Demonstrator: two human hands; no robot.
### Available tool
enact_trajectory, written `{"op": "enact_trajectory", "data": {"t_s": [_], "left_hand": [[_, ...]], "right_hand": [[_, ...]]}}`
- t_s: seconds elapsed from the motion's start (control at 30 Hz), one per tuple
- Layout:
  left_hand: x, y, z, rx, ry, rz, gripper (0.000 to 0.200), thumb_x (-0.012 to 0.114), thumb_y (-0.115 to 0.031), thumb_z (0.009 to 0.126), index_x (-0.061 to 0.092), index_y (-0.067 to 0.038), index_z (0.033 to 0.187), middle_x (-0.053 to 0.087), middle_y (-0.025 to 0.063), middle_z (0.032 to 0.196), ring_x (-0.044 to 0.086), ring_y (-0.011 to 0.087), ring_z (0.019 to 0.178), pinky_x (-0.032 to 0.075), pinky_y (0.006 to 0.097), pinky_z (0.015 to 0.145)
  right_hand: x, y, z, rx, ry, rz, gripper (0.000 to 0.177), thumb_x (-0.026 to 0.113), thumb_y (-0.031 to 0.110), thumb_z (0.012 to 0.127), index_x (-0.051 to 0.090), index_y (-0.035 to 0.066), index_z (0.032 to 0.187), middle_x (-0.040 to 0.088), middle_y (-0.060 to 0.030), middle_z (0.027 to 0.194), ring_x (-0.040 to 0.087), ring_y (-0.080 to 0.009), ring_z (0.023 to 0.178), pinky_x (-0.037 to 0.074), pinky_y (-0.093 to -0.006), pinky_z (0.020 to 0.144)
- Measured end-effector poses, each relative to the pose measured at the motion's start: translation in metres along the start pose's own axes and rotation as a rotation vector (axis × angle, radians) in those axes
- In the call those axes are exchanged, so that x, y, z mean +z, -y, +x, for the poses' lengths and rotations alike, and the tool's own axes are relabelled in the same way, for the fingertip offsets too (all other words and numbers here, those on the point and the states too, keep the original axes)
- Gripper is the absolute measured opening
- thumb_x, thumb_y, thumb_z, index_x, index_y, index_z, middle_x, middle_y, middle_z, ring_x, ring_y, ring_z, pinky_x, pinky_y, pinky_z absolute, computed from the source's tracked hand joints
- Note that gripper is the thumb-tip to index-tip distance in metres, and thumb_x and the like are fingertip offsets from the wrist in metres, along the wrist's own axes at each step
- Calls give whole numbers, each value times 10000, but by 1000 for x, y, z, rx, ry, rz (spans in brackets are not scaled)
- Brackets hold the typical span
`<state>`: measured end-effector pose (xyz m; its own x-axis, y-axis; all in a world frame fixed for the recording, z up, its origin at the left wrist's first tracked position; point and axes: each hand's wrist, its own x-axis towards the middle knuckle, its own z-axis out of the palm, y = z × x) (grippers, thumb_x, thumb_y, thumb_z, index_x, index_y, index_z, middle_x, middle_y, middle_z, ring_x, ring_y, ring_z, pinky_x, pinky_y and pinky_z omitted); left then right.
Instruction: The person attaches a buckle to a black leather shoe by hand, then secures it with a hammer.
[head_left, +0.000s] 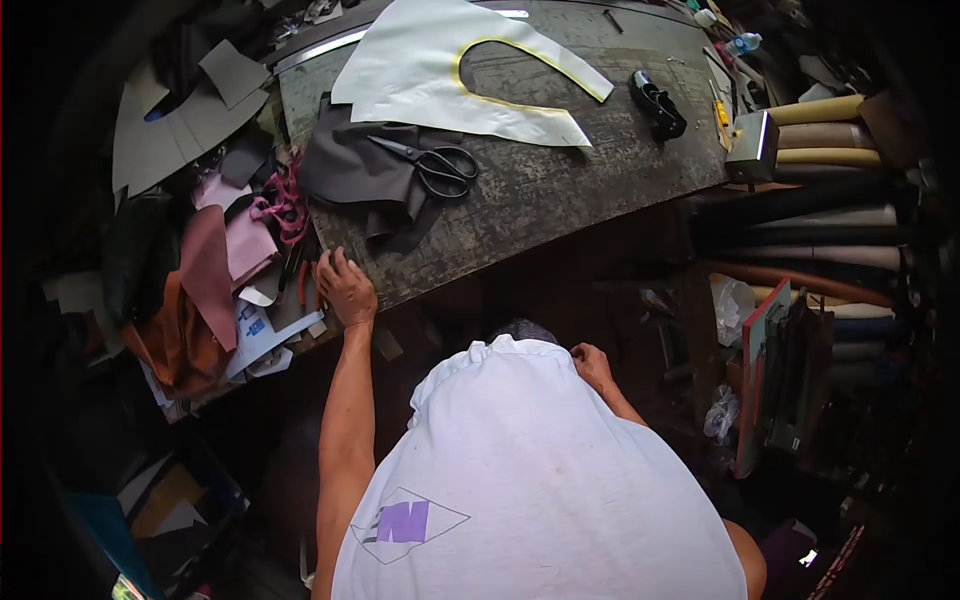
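Observation:
My left hand (347, 288) rests at the near left corner of the worktable (480, 250), fingers spread and holding nothing. Just left of it are orange-handled pliers (303, 284). My right hand (594, 366) is low beside the white shirt (560, 460), below the table edge. Its fingers are curled, and anything in them is hidden. Farther up the table, black-handled scissors (440, 170) lie on folded dark grey material (360, 170). Behind them is a large white curved pattern piece (420, 60) with yellow along its inner cutout.
Scraps and a pink piece of leather (210, 265) pile up at the left, with brown leather (168, 335) below. A black shoe (657, 105) and a metal box (752, 148) are at the table's right. Material rolls (820, 135) stack on the right.

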<state>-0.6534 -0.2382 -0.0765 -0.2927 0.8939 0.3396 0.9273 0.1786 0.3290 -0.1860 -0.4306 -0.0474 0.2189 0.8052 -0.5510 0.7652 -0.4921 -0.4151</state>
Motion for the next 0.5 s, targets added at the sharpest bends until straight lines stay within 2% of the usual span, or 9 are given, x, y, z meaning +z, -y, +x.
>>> {"op": "enact_trajectory", "data": {"t_s": [0.1, 0.13, 0.2, 0.27, 0.3, 0.37, 0.4, 0.43, 0.5], "left_hand": [[-7, -3, -1, 22, -3, -5, 367, 558, -134, 972, 527, -57, 1329, 450, 155, 1367, 412, 374, 1326, 319, 525, 1100], [-15, -10, -3, 73, -9, 21, 389, 578, -124, 955, 525, -43, 1331, 457, 163, 1362, 414, 375, 1321, 323, 521, 1090], [-29, -69, -10, 302, 80, -201, 389, 601, -72, 905, 540, -14, 1284, 491, 184, 1322, 451, 380, 1276, 344, 505, 1060], [-35, -151, -20, 432, 385, -631, 307, 599, 7, 892, 587, 6, 1199, 596, 186, 1099, 602, 380, 1051, 471, 441, 908], [-39, -198, -30, 455, 660, -739, 234, 610, -25, 935, 609, 10, 1166, 617, 167, 1037, 648, 345, 958, 522, 395, 812], [-56, -293, -43, 691, 1099, -964, 289, 651, -116, 972, 607, 8, 1229, 628, 161, 1025, 678, 273, 883, 542, 346, 770], [-51, -327, -53, 845, 1206, -989, 322, 673, -104, 952, 610, 7, 1248, 635, 159, 1017, 683, 271, 864, 541, 347, 764], [-64, -364, -59, 957, 1199, -804, 324, 688, -101, 941, 625, 1, 1242, 648, 151, 983, 687, 269, 866, 542, 343, 754], [-44, -407, -82, 864, 1259, -901, 237, 723, -75, 907, 709, 9, 1128, 665, 131, 880, 696, 232, 794, 546, 319, 698]], "right_hand": [[4, 14, -10, 96, -94, 165, 235, 656, 154, 852, 739, 4, 1012, 739, -186, 916, 724, -281, 856, 563, -385, 775], [2, 19, -13, 97, -129, 244, 238, 673, 174, 856, 737, 5, 1012, 742, -164, 911, 721, -269, 818, 563, -370, 767], [-26, 48, -20, 23, -236, 471, 245, 692, 192, 874, 729, 8, 1032, 734, -122, 868, 704, -203, 802, 559, -336, 755], [-56, 70, -19, 18, -152, 657, 251, 688, 187, 903, 710, 14, 1084, 716, -77, 889, 677, -146, 831, 555, -301, 753], [-70, 74, -18, -42, -113, 762, 272, 680, 193, 927, 686, 21, 1138, 709, -68, 923, 667, -130, 857, 554, -292, 763], [-97, 73, -17, -122, -44, 1028, 339, 659, 214, 970, 621, 19, 1245, 700, -69, 998, 663, -129, 901, 559, -290, 786], [-110, 65, -19, -157, -9, 1186, 385, 647, 230, 989, 579, 9, 1297, 700, -80, 1039, 670, -144, 920, 565, -296, 800], [-122, 51, -21, -147, -33, 1257, 457, 647, 265, 995, 528, -7, 1342, 699, -95, 1062, 672, -159, 963, 564, -309, 826], [-145, 19, -28, -156, -100, 1417, 589, 651, 332, 998, 445, -34, 1410, 693, -122, 1112, 668, -189, 1047, 559, -340, 873]]}}
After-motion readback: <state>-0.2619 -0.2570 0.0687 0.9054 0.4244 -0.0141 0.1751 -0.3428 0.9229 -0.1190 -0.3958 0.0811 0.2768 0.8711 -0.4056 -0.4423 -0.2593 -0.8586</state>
